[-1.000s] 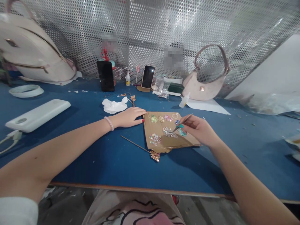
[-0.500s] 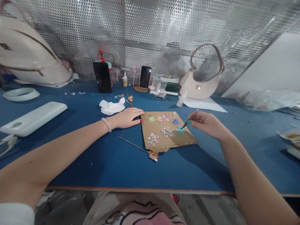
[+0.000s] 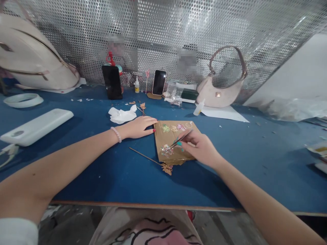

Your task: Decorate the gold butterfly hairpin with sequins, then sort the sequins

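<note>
A brown cardboard sheet (image 3: 159,134) lies on the blue table with several small heaps of coloured sequins (image 3: 174,128) on it. My left hand (image 3: 139,126) rests flat on the table, its fingertips touching the sheet's left edge. My right hand (image 3: 200,148) lies over the sheet and pinches thin metal tweezers (image 3: 181,139). The tweezers' tip is at a multicoloured sequin heap (image 3: 166,149) near the sheet's front left. A gold hairpin stick with a butterfly ornament (image 3: 167,168) lies just in front of the sheet.
A crumpled tissue (image 3: 122,115), a white power bank (image 3: 35,126) and a tape roll (image 3: 21,100) lie to the left. Two phones (image 3: 111,82) stand by the perforated metal wall, with glue bottles (image 3: 198,108), small bags, a pale handbag (image 3: 221,92) and a backpack (image 3: 33,61).
My right hand moved with the tweezers from the sheet's right side to the left and nearer, down to the front-left sequin heap. My left hand stayed put.
</note>
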`<act>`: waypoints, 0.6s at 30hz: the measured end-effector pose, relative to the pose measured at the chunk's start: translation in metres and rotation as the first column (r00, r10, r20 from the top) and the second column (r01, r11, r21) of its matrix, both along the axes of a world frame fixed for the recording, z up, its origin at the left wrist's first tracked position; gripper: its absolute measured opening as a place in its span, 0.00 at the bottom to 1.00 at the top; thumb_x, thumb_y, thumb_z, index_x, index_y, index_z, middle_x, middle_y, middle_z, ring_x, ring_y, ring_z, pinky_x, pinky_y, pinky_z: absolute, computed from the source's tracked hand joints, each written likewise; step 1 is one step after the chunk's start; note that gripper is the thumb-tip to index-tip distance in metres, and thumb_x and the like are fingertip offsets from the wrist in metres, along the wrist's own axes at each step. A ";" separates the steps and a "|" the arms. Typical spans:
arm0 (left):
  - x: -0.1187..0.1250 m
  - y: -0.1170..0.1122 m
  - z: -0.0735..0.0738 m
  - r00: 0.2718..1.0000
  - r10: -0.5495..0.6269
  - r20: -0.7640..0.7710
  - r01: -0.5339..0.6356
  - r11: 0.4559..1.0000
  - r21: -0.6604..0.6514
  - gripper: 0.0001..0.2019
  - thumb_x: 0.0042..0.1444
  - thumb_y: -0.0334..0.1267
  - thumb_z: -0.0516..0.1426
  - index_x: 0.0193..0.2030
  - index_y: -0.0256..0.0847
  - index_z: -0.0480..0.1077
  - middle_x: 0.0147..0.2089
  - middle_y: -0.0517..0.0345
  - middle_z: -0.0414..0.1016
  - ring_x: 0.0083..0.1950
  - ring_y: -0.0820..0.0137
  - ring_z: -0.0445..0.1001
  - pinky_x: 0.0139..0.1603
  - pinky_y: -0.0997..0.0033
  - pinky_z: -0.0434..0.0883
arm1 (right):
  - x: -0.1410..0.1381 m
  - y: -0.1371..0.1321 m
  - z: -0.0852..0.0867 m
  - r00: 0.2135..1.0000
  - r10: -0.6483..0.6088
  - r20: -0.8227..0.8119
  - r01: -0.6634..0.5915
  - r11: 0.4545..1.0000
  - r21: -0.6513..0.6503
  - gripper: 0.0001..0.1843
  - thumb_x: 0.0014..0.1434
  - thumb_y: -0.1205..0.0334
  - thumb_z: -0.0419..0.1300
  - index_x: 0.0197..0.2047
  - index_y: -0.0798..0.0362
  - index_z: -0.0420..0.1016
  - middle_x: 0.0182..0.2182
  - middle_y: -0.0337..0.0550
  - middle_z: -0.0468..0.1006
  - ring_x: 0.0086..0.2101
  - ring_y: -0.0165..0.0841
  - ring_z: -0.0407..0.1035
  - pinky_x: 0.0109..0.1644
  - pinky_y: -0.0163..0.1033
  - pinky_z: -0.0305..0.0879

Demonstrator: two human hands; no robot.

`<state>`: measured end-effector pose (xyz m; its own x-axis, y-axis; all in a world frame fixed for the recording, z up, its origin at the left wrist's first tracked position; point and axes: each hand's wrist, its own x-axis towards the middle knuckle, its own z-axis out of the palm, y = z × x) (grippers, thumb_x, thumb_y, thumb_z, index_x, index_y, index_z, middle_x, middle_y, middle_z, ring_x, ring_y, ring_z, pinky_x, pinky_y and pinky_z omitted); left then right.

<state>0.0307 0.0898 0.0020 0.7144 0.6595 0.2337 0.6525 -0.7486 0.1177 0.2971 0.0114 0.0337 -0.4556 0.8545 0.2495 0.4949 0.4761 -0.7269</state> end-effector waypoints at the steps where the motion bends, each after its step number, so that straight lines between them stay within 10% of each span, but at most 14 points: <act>1: 0.000 0.000 -0.001 1.000 -0.003 0.001 0.003 1.000 0.006 0.23 0.64 0.49 0.44 0.61 0.40 0.57 0.62 0.52 0.60 0.63 0.66 0.57 0.62 0.65 0.54 | -0.004 -0.002 -0.002 1.000 0.009 0.014 -0.009 1.000 -0.012 0.05 0.54 0.63 0.56 0.36 0.52 0.70 0.30 0.42 0.76 0.30 0.32 0.71 0.32 0.39 0.68; 18: 0.001 0.001 -0.001 1.000 -0.005 0.009 0.005 1.000 0.017 0.23 0.63 0.48 0.46 0.60 0.38 0.58 0.61 0.50 0.61 0.62 0.65 0.58 0.62 0.64 0.55 | -0.012 -0.007 -0.006 0.998 0.063 0.025 -0.061 0.997 -0.046 0.05 0.53 0.62 0.55 0.33 0.52 0.70 0.31 0.42 0.75 0.27 0.29 0.69 0.29 0.37 0.67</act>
<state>0.0322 0.0910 0.0008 0.7157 0.6516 0.2512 0.6475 -0.7540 0.1107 0.2849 0.0041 0.0276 -0.5141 0.8344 0.1986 0.4849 0.4737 -0.7352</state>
